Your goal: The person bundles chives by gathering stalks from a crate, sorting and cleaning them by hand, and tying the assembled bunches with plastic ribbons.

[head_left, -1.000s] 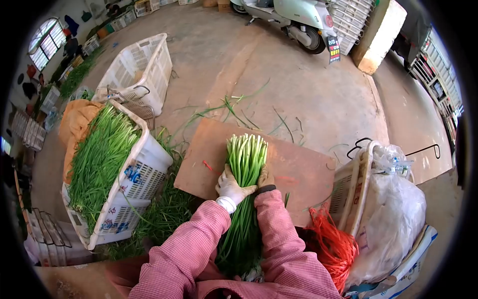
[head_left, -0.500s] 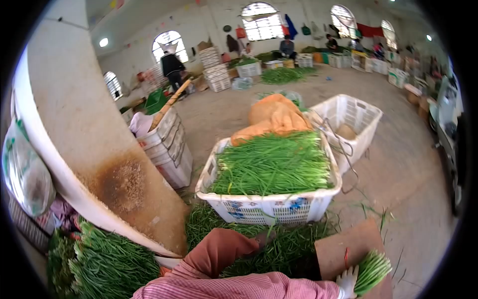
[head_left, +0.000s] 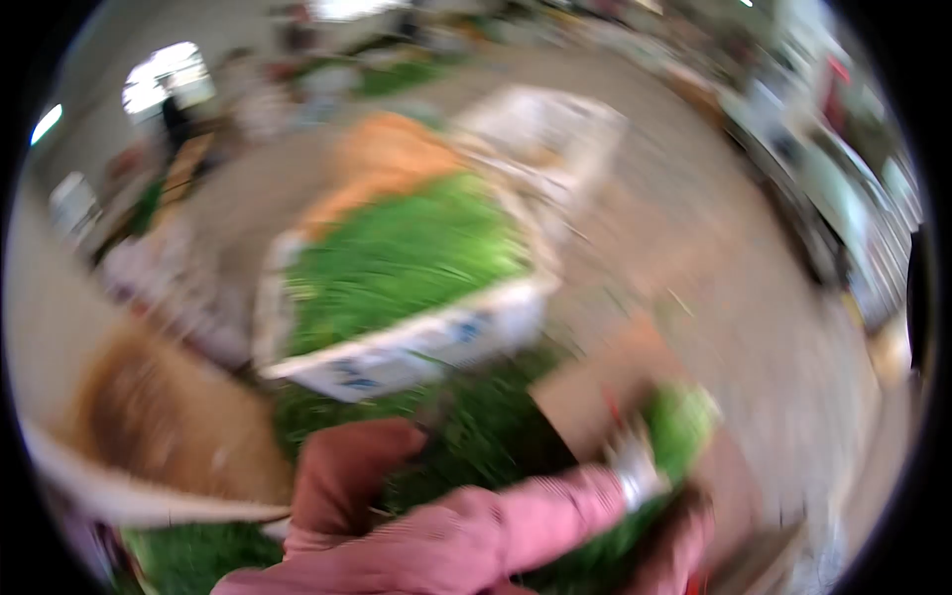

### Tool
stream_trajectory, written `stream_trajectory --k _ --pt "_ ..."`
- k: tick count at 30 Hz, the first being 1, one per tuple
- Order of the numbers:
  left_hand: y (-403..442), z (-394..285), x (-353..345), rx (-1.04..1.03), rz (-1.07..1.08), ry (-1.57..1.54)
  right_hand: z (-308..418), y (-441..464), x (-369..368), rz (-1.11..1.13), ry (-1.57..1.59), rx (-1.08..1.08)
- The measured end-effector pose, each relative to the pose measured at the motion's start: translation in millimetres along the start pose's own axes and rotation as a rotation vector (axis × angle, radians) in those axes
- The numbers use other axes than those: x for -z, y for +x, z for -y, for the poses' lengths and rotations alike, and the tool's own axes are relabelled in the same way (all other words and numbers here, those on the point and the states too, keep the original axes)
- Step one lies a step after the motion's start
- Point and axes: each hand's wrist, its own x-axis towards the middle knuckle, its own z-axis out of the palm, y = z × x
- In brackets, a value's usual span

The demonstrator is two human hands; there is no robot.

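The whole view is smeared by motion. My left hand (head_left: pixel 635 464), in a whitish glove, is against the side of a bunch of green stalks (head_left: pixel 676 428) with pale ends. Beneath the bunch is a brown board (head_left: pixel 585 382). My right hand is hidden; only its pink sleeve (head_left: pixel 679 540) shows, at the near side of the bunch. A thin red strand (head_left: pixel 612 402) lies on the board beside my left hand. How my left fingers are placed is too blurred to tell.
Left of the board stands a white crate (head_left: pixel 426 362) full of green stalks, with orange cloth (head_left: pixel 387 154) behind it. Another white crate (head_left: pixel 585 134) is further back. A stained pillar (head_left: pixel 169 426) is at left, a scooter (head_left: pixel 808 188) at right. Loose greens (head_left: pixel 476 426) cover the floor.
The view swung left, then partly back right. The bunch is still on the board with my left hand at it. My right hand, earlier around the bunch, is now hidden, with its sleeve showing.
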Motion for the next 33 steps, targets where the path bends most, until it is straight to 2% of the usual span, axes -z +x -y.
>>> stream_trajectory --k 1,2,3,4,5,6,7,8,10,12,14,16,17,20,21,22,24,25,28,30,33 --pt "-5 -5 -6 -0.032 0.011 0.007 -56 1 -10 -0.109 0.478 -0.162" --pt "-5 -4 -4 -0.030 0.018 -0.140 -84 -3 -10 -0.213 0.760 -0.249" --pt "-2 3 -14 -0.075 -0.042 -0.309 -109 -14 -14 -0.277 0.887 -0.330" --pt "5 5 -22 -0.096 0.029 -0.419 -132 -24 -22 -0.261 1.005 -0.422" --pt "6 5 -19 -0.075 0.098 -0.412 -99 -39 3 -0.435 0.789 -0.454" --pt "11 5 -19 -0.039 0.139 -0.396 -97 -32 -6 -0.531 1.099 -0.454" --pt "9 8 -11 -0.026 0.192 -0.379 -46 -74 26 -0.485 1.181 -0.462" --pt "9 8 -5 0.004 0.233 -0.352 -46 -79 28 -0.492 1.187 -0.468" --pt "13 11 -7 0.012 0.258 -0.347 -36 -84 28 -0.476 1.402 -0.434" --pt "13 12 -11 0.023 0.271 -0.339 -28 -88 32 -0.470 1.404 -0.461" --pt "20 20 -23 0.004 0.235 -0.331 -24 -90 32 -0.507 1.583 -0.310" --pt "28 26 -18 0.009 0.215 -0.582 -22 -94 33 -0.468 1.613 -0.254" --pt "26 27 -18 0.042 0.106 -0.633 -22 -94 31 -0.441 1.646 -0.201" --pt "54 41 -54 0.243 -0.128 -1.096 -30 -85 21 -0.441 1.653 -0.184" --pt "54 41 -55 0.244 -0.279 -0.992 -33 -83 19 -0.423 1.656 -0.174" --pt "56 41 -55 0.267 -0.344 -1.034 -35 -81 17 -0.448 1.663 -0.178" --pt "63 41 -58 0.326 -0.379 -1.137 -37 -78 14 -0.455 1.666 -0.178" --pt "68 47 -58 0.346 -0.261 -1.185 -37 -79 14 -0.484 1.656 -0.167" --pt "65 38 -48 0.453 -0.232 -1.143 -38 -74 13 -0.531 1.640 -0.153" --pt "79 47 -73 0.405 -0.288 -1.019 -40 -71 12 -0.566 1.600 -0.206" --pt "79 44 -74 0.402 -0.320 -0.983 -33 -74 17 -0.541 1.599 -0.165"
